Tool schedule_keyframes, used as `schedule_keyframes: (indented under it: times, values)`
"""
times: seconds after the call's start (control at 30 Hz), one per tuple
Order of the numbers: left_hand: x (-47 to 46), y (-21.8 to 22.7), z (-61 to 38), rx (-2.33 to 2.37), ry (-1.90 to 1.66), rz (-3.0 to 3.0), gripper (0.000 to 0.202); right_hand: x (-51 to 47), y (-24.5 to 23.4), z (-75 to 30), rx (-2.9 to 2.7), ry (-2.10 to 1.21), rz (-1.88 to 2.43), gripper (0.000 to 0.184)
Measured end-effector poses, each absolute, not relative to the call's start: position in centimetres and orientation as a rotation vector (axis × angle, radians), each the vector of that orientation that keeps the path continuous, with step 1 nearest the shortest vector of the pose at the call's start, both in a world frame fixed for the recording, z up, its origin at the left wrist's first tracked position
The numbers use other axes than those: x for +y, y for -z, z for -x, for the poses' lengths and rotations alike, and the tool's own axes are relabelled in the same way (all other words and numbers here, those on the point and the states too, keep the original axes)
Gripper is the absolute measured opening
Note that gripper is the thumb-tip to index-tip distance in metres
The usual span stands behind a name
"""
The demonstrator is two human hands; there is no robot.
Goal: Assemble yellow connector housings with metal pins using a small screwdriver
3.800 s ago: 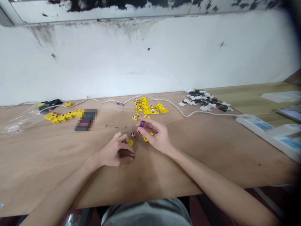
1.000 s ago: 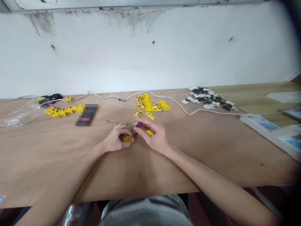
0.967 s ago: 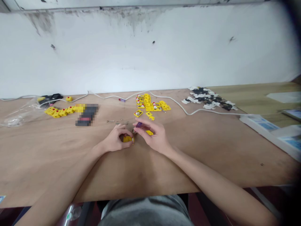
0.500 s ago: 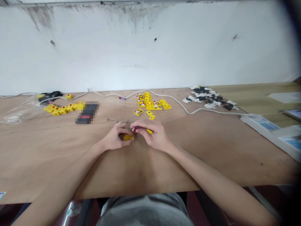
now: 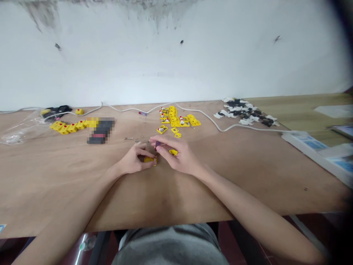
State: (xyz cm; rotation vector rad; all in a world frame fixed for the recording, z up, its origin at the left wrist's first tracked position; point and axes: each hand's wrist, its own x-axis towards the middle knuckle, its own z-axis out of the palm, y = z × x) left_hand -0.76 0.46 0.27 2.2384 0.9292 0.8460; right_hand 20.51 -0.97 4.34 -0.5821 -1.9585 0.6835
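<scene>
Left hand (image 5: 134, 160) in a closed grip around a small yellow plastic block (image 5: 149, 159), fingers curled over its top. Right hand (image 5: 179, 156) in a tight pinch, thumb and forefinger closed on a small purple part (image 5: 157, 144), just above and beside the block. Directly below the right hand, a loose yellow piece (image 5: 173, 152) lying on the plywood surface (image 5: 55, 176).

Farther along the surface, toward the wall, a cluster of yellow parts with red and white details (image 5: 173, 121), and two small yellow pieces (image 5: 176, 132) just in front of it. To the left, a row of yellow blocks (image 5: 68, 127) beside a pixelated dark object (image 5: 99, 130), with a clear plastic bag (image 5: 19, 137) at the far left. Tiny metal bits (image 5: 129, 138) scattered between the hands and the row. A white cable (image 5: 195, 113) snaking along the back, and a heap of black-and-white pieces (image 5: 245, 116) toward the right.
</scene>
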Motion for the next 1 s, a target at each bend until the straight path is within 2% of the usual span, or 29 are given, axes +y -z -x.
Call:
schedule_keyframes:
  times: [0.23, 0.37, 0.57, 0.67, 0.8, 1.0]
  values:
    - [0.6, -0.4, 0.8, 0.924, -0.826, -2.157, 0.015, 0.1, -4.5, -19.9, -1.963, -0.616, 0.556, 0.026]
    - [0.7, -0.6, 0.8, 0.906, -0.799, -2.135, 0.016, 0.6, -5.0, -19.7, -2.003, -0.675, 0.510, 0.029]
    - [0.7, -0.6, 1.0, 0.941, -0.752, -2.172, 0.028, 0.8, -4.9, -19.6, -1.996, -0.608, 0.505, 0.027]
    - [0.7, -0.6, 1.1, 0.947, -0.754, -2.206, 0.027, 0.8, -4.8, -19.5, -1.992, -0.671, 0.484, 0.031]
    - [0.7, -0.7, 1.0, 0.932, -0.768, -2.227, 0.026, 0.7, -4.8, -19.4, -1.912, -0.705, 0.524, 0.023]
    - [0.4, -0.8, 0.8, 0.942, -0.775, -2.197, 0.018, 0.6, -4.7, -19.7, -1.913, -0.718, 0.539, 0.025]
